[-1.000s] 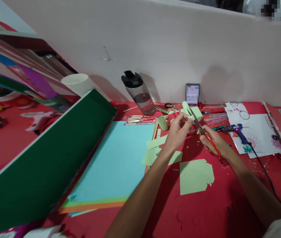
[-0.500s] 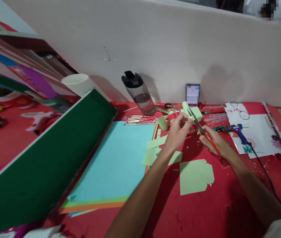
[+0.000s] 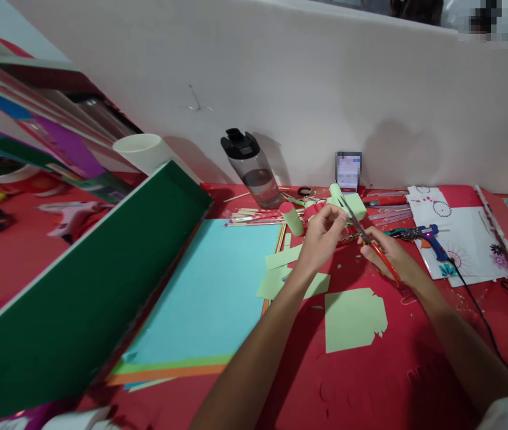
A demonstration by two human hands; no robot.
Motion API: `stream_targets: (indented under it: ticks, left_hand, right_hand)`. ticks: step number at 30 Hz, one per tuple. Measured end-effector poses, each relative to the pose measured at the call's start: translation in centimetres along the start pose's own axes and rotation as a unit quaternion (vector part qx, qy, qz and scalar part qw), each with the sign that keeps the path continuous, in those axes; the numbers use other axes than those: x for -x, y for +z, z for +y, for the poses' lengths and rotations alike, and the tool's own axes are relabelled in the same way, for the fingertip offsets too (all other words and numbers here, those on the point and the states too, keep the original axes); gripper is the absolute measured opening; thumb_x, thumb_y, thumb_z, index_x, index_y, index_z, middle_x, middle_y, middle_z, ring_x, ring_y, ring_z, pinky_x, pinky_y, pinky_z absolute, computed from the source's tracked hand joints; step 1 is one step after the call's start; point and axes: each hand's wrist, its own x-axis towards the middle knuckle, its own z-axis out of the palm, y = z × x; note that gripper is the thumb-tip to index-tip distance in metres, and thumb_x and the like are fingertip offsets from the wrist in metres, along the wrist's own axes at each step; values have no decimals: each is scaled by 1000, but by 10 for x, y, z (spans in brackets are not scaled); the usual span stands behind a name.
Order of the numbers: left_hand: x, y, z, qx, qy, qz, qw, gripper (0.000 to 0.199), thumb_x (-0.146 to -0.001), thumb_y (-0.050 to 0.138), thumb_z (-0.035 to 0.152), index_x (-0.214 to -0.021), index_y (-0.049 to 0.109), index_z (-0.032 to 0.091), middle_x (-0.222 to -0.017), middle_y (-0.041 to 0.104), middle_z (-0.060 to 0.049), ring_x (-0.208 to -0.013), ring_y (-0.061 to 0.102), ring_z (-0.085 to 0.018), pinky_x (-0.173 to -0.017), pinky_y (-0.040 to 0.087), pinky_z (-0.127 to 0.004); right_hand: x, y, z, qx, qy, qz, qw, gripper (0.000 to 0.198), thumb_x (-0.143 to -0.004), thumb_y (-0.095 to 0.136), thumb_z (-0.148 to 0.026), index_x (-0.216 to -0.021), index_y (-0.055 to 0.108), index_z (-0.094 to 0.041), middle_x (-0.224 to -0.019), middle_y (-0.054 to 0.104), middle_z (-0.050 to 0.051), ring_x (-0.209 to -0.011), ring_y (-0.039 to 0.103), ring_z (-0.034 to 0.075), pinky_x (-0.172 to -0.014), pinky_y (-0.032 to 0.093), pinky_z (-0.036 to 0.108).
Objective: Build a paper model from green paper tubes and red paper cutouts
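My right hand [image 3: 386,254] grips a pair of scissors [image 3: 387,264] with red-orange handles, blades pointing up and left. Just left of the blades, my left hand [image 3: 323,236] is closed in a pinch. A small pale green paper piece seems to be at its fingertips, mostly hidden by the fingers. Beneath and beyond the hands are a green paper roll [image 3: 291,219] with a red end and a light green box-like piece [image 3: 356,206]. Nearer me lies a light green paper sheet [image 3: 355,322] with a jagged right edge. Green paper strips [image 3: 283,257] lie by my left wrist.
A water bottle [image 3: 256,173] stands near the wall beside thin sticks [image 3: 249,217]. A blue glue gun [image 3: 435,243] with a black cord lies right. Blue paper sheets [image 3: 209,286] and a tilted green board [image 3: 92,286] fill the left. A phone [image 3: 348,172] leans at the back.
Both hands stay almost in place. The small green paper at my left fingertips shows less now beside the scissor blades.
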Motion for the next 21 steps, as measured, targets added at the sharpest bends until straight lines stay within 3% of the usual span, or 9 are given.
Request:
stream_targets:
  ticks: [7, 13, 21]
  left_hand:
    - [0, 0, 2, -2, -1, -8, 1000, 36, -95, 66, 54, -84, 58, 21, -67, 56, 4, -58, 56, -13, -62, 47, -27]
    - [-1, 0, -1, 11, -15, -18, 1000, 30, -88, 74, 45, -87, 54, 22, -68, 57, 5, -57, 55, -12, -61, 48, -27]
    - [0, 0, 1, -1, -8, -9, 1000, 23, -92, 68, 41, -85, 56, 22, -67, 57, 4, -57, 56, -12, -62, 48, -27]
  right_hand:
    - [-1, 1, 1, -21, 13, 5, 1000, 36, -97, 66, -58, -103, 55, -24, -78, 51, -4, -61, 46, 12, -57, 38, 25]
    - [0, 0, 5, -19, 13, 3, 1000, 37, -97, 65, -59, -108, 56, -25, -73, 50, -5, -56, 44, 11, -55, 38, 24]
    - [0, 1, 4, -15, 10, 2, 1000, 44, -97, 60, -68, -107, 55, -25, -70, 47, -6, -55, 43, 11, -52, 38, 24]
